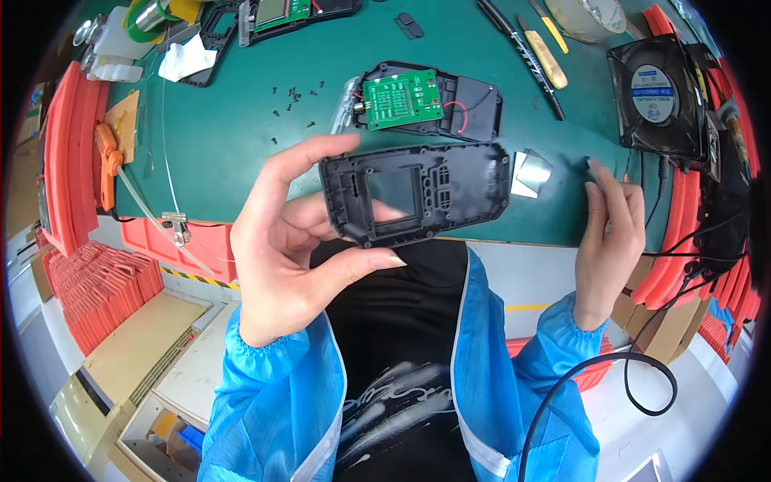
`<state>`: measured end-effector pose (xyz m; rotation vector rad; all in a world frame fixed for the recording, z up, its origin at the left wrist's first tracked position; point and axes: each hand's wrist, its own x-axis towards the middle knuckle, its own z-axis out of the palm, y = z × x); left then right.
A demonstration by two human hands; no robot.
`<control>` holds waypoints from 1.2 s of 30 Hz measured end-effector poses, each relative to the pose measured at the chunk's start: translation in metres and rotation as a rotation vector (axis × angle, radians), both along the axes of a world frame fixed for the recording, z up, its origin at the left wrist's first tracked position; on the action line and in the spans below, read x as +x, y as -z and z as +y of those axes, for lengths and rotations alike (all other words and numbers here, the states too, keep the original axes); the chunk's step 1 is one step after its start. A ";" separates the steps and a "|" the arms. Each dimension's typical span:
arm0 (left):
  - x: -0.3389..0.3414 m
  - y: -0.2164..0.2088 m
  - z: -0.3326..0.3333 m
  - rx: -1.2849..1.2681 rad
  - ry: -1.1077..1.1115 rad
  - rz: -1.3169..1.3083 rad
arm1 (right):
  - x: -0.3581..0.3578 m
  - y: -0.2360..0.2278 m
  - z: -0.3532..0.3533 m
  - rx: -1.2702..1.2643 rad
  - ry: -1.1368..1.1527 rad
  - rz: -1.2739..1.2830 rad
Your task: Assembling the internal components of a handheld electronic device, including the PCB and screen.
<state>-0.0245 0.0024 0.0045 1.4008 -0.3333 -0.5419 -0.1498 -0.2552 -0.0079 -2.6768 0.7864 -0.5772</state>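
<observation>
My left hand (277, 257) grips a black plastic housing half (474, 185) by its left end, thumb below and fingers behind. The shell's inside faces me, showing a rectangular window and a group of small slots. My right hand (608, 229) is at the right, its fingertips pinched together at the mat over a small dark piece (588, 163) too small to name. Between the hands lie shiny square plates (530, 173). Beyond the shell rests another black housing half (478, 104), with a green circuit board (400, 98) and a red wire in it.
Small black screws (293, 95) are scattered on the green mat (241, 145). A black fan (654, 92) with cables stands at the right. Far back lie a black marker (522, 60), a craft knife (544, 60) and a tape roll (590, 16). An orange-handled tool (107, 165) sits left.
</observation>
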 end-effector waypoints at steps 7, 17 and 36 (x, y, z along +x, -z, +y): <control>-0.013 -0.015 -0.014 0.075 -0.166 0.016 | -0.002 0.009 -0.002 -0.125 -0.028 -0.011; -0.018 -0.031 -0.016 0.067 -0.345 0.007 | 0.001 0.007 -0.003 -0.084 -0.041 0.000; -0.017 -0.033 0.002 0.000 -0.189 -0.168 | 0.001 0.005 0.000 -0.043 -0.025 0.026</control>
